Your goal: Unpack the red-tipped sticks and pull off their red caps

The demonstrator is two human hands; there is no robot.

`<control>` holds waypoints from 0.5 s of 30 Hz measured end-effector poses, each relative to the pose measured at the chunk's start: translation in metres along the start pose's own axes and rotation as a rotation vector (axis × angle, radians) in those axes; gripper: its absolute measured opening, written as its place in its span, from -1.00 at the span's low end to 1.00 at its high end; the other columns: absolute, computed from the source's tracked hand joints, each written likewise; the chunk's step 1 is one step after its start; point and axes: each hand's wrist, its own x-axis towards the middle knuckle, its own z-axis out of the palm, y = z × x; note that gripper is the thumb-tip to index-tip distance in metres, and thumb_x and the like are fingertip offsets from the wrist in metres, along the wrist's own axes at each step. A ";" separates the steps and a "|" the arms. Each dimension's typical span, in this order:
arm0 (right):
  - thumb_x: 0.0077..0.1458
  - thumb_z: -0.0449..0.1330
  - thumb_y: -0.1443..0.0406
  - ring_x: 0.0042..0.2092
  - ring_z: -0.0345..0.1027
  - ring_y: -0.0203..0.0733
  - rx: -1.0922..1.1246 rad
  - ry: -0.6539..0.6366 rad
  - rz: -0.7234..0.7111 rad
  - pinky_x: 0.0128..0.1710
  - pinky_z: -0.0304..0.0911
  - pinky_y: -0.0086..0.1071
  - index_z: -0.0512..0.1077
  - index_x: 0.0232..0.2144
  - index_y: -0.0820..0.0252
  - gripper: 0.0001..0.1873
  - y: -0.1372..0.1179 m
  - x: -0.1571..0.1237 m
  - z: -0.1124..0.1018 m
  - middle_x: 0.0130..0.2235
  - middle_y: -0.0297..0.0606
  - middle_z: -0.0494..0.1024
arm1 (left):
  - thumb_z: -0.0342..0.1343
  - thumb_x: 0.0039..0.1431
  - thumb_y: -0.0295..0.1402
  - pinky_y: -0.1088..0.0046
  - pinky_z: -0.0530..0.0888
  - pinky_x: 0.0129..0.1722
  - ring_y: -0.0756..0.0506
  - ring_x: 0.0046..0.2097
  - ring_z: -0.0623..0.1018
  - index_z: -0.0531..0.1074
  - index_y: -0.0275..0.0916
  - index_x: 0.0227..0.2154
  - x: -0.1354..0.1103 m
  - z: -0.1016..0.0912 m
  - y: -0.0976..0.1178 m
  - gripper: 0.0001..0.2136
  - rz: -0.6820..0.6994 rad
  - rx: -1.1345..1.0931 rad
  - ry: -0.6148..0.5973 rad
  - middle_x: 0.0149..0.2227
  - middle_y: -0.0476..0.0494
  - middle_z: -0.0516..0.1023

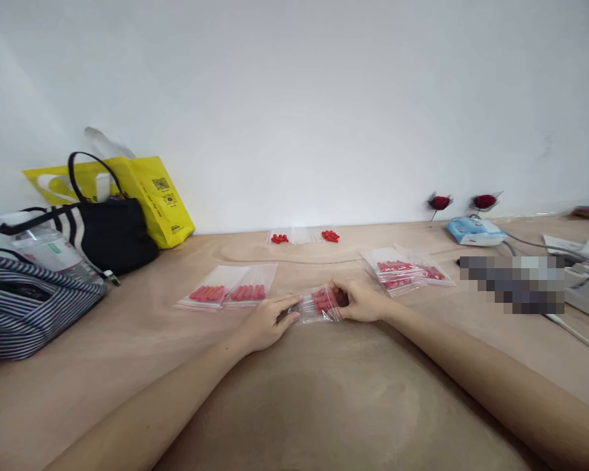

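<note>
A small clear zip bag (pixel 318 304) with several red pieces inside lies on the tan table (pixel 294 392) between my hands. My left hand (pixel 265 322) pinches its left end, fingers closed on the plastic. My right hand (pixel 360 301) grips the right end, fingers curled over the bag. Two filled bags (pixel 228 291) lie just left of my hands. A stack of filled bags (pixel 405 269) lies to the right.
Loose red pieces (pixel 330 235) and empty clear bags sit by the wall. A black bag (pixel 110 235), a yellow bag (pixel 152 193) and a striped bag (pixel 29 304) stand at the left. A blue box (pixel 474 230), cables and two red roses (pixel 464 201) are at the right.
</note>
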 end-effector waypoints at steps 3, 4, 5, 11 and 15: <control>-0.18 0.23 0.22 -0.48 0.17 -0.38 0.121 -0.007 0.002 -0.51 0.11 -0.50 0.32 -0.36 0.23 -0.70 0.000 0.000 0.004 -0.47 -0.39 0.37 | -0.06 0.12 -0.29 0.29 0.27 0.04 -0.12 0.05 0.34 0.32 -0.25 -0.04 -0.002 -0.002 0.001 -0.65 -0.014 0.048 -0.018 -0.01 -0.16 0.40; -0.16 0.22 0.19 -0.46 0.19 -0.37 0.200 -0.019 -0.003 -0.49 0.13 -0.49 0.32 -0.34 0.22 -0.69 0.000 0.000 0.006 -0.45 -0.37 0.39 | -0.06 0.12 -0.29 0.29 0.27 0.05 -0.12 0.05 0.34 0.32 -0.26 -0.04 -0.002 -0.003 0.002 -0.65 -0.023 0.058 -0.019 -0.01 -0.16 0.40; -0.15 0.21 0.17 -0.45 0.22 -0.36 0.281 -0.031 -0.007 -0.47 0.14 -0.48 0.33 -0.33 0.22 -0.69 0.001 0.001 0.009 -0.43 -0.35 0.41 | -0.06 0.12 -0.29 0.30 0.27 0.05 -0.11 0.06 0.33 0.33 -0.27 -0.04 -0.002 -0.003 0.003 -0.65 -0.030 0.065 -0.021 -0.02 -0.16 0.40; -0.17 0.23 0.13 -0.50 0.20 -0.39 0.398 0.134 0.033 -0.49 0.14 -0.47 0.36 -0.39 0.23 -0.69 0.011 -0.002 0.011 -0.52 -0.39 0.39 | -0.06 0.12 -0.28 0.31 0.26 0.06 -0.11 0.07 0.32 0.33 -0.26 -0.05 -0.003 -0.005 0.003 -0.65 -0.055 0.078 -0.030 -0.01 -0.14 0.39; -0.19 0.25 0.14 -0.49 0.24 -0.39 0.473 0.332 0.108 -0.47 0.16 -0.46 0.34 -0.39 0.20 -0.68 0.022 -0.014 0.002 -0.49 -0.40 0.41 | -0.06 0.11 -0.29 0.31 0.27 0.05 -0.11 0.06 0.33 0.32 -0.26 -0.04 -0.007 -0.008 0.000 -0.65 -0.070 0.096 -0.019 0.00 -0.13 0.38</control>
